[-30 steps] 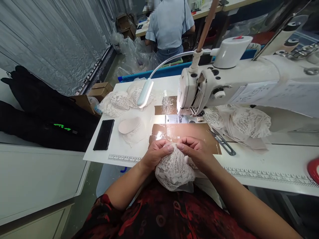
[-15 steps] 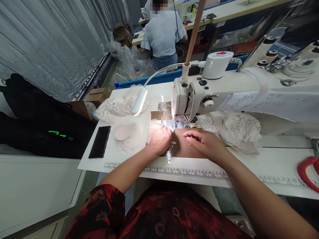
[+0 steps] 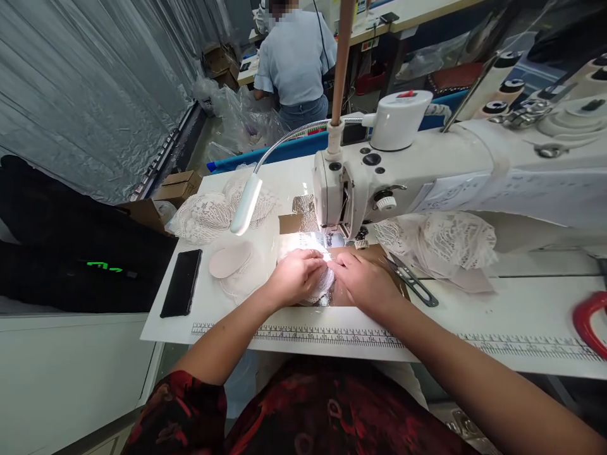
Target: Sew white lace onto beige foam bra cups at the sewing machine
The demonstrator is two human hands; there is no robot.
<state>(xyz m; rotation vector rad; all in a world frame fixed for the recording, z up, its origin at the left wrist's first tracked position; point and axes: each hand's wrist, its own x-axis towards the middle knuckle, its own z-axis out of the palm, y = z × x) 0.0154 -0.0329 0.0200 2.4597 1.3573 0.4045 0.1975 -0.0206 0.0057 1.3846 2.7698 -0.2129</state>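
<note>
Under the lamp, just in front of the needle of the sewing machine (image 3: 393, 177), both hands meet on a piece of white lace fabric (image 3: 323, 285). My left hand (image 3: 298, 275) pinches it from the left, fingers closed. From the right, my right hand (image 3: 363, 281) is closed on the same lace, its fingertips almost touching the left ones. Part of the lace hangs below the fingers over brown tape on the table. Thread snips (image 3: 413, 282) lie on the table just right of my right hand.
Lace cups (image 3: 203, 215) and a beige oval pad (image 3: 231, 260) lie on the left, near a black phone (image 3: 181, 282). More lace (image 3: 455, 243) sits under the machine arm. Red-handled scissors (image 3: 590, 322) lie far right. A person (image 3: 296, 60) sits beyond the table.
My left hand has drawn the lace back from the needle toward me. My right hand has moved left to join it on the lace, and the thread snips now show. The view has shifted slightly.
</note>
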